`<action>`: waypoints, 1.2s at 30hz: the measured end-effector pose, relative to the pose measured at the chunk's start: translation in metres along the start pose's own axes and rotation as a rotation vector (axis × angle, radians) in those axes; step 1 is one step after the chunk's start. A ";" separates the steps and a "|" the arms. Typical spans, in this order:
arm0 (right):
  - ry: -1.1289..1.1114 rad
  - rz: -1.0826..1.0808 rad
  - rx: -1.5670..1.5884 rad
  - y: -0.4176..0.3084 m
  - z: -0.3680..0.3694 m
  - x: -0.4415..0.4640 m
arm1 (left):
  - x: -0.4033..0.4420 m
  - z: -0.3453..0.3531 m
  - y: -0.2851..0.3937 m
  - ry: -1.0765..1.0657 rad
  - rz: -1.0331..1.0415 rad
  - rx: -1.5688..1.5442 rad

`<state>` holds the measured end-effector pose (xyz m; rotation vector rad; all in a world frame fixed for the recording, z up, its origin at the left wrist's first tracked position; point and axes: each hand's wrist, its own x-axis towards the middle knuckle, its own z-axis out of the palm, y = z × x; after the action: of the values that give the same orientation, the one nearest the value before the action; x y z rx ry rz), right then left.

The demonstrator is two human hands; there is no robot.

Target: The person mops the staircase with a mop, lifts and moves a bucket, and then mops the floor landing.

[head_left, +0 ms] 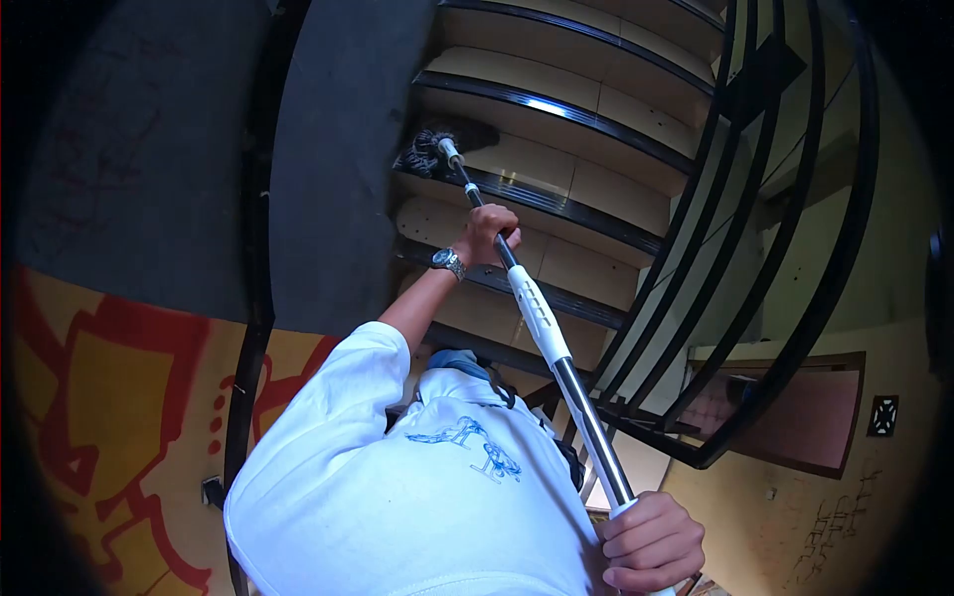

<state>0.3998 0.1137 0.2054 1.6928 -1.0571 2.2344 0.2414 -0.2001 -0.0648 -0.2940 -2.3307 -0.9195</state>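
Note:
A long-handled mop slants across the head view, its dark stringy mop head point(421, 152) resting on a stair step at the left end near the wall. My left hand point(489, 232), with a metal watch point(448, 260) on the wrist, is wrapped round the dark upper part of the mop handle point(593, 429). Below it, the shaft has a white slotted sleeve point(537, 316) and then a shiny metal length. Low on the right, my right hand point(651, 543) is closed round the white grip at the handle's near end.
Tiled stairs point(556, 159) with dark edge strips climb ahead. A black metal railing point(785, 328) curves along the right side. On the left stands a dark grey wall point(343, 169) with a black rail point(256, 199) and red-and-yellow painting point(119, 397) below. A framed panel point(795, 407) is at lower right.

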 end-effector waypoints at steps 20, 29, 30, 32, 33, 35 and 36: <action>-0.105 0.083 0.018 -0.001 -0.014 -0.004 | -0.008 0.007 0.002 0.025 -0.086 0.011; -0.011 -0.005 0.007 0.003 -0.007 -0.006 | -0.006 0.005 0.006 0.059 -0.073 0.010; 0.007 -0.005 0.008 0.003 -0.006 -0.006 | -0.006 0.006 0.006 0.068 -0.071 0.015; 0.026 -0.004 0.001 0.002 -0.005 -0.005 | -0.006 0.007 0.004 0.072 -0.072 0.023; 0.002 0.014 0.007 0.000 -0.007 -0.004 | -0.006 0.006 0.004 0.070 -0.067 0.017; -0.023 0.032 0.011 -0.001 -0.006 -0.001 | -0.006 0.006 0.005 0.083 -0.069 0.007; -0.016 0.039 0.018 -0.002 -0.005 0.000 | -0.005 0.005 0.006 0.083 -0.068 0.005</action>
<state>0.3970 0.1184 0.2062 1.7149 -1.0862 2.2639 0.2455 -0.1918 -0.0675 -0.1721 -2.2782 -0.9403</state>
